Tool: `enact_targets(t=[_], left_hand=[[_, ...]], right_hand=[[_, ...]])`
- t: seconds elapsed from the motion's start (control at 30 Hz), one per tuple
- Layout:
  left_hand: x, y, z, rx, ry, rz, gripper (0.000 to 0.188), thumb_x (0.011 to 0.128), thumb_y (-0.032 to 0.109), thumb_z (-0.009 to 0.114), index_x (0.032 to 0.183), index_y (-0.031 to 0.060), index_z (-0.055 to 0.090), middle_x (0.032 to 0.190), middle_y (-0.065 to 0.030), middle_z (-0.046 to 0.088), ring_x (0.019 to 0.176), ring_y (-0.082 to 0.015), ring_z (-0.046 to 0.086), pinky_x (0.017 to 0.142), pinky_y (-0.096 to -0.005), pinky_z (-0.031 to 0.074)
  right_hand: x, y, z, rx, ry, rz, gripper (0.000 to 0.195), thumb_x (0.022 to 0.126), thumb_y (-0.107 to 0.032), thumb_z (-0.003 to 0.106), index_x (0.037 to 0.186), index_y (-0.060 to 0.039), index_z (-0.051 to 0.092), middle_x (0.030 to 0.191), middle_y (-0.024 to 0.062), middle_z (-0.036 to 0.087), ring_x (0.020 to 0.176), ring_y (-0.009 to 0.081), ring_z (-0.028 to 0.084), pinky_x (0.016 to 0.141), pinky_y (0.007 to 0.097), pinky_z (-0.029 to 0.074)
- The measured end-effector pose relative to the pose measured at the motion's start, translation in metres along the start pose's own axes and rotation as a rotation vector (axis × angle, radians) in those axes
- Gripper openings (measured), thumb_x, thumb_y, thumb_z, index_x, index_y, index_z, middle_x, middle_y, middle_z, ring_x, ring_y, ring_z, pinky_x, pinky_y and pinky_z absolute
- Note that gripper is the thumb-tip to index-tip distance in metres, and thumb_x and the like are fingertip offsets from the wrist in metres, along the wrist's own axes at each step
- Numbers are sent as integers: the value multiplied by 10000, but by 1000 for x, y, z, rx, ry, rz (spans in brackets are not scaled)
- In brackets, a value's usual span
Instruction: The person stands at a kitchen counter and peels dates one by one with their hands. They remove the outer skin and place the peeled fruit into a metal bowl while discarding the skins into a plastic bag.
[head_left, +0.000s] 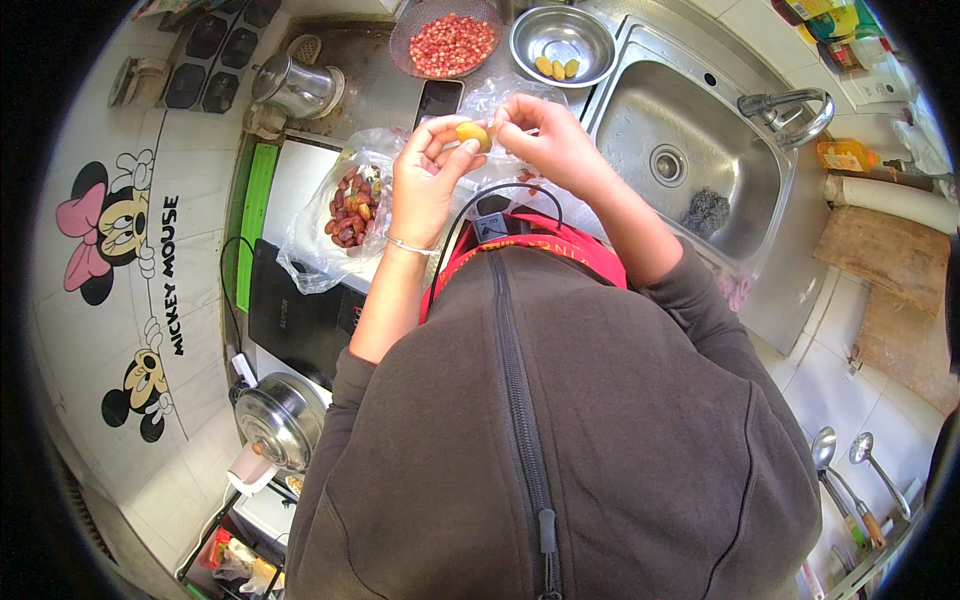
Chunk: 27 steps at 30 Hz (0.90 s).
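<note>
My left hand (439, 161) holds a yellow, peeled-looking oval piece of food (472, 136) between thumb and fingers. Close beside it is my right hand (541, 135), its thumb and forefinger pinched together; whether a scrap lies between them is too small to tell. Below and left of my left hand, a clear plastic bag (300, 259) lies open around glossy reddish-brown oval pieces (352, 210), with a few yellow ones among them. Beyond my hands, a steel bowl (525, 45) contains several similar yellow pieces (556, 68). Reddish scraps (529, 180) lie on plastic film under my right wrist.
A glass bowl (396, 45) of red-and-white bits stands at the back, with a phone (440, 100) before it. The steel sink (637, 202) with its faucet (787, 112) is on the right. To the left are a metal pitcher (292, 82), a black Supor cooktop (289, 300) and a lidded pot (277, 420).
</note>
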<state>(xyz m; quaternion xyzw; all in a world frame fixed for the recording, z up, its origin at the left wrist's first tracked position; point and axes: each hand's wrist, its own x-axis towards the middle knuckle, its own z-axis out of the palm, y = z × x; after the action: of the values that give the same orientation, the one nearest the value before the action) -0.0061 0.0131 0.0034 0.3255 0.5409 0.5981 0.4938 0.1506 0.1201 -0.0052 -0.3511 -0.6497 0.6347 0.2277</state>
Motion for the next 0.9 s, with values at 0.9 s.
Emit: enact_targets(t=[0.9], left_hand=[[4,-26,-26,-823,-233,-211,364,1020,76,578,1381,98,528,1402,-102,583,1218,-213,621,1065,-381,507]], right_hand=[[-10,31,-19,-387,168,-99,215,906,-254,710,1031,-84,749,903,97,757,794,205,736,738,328,565]])
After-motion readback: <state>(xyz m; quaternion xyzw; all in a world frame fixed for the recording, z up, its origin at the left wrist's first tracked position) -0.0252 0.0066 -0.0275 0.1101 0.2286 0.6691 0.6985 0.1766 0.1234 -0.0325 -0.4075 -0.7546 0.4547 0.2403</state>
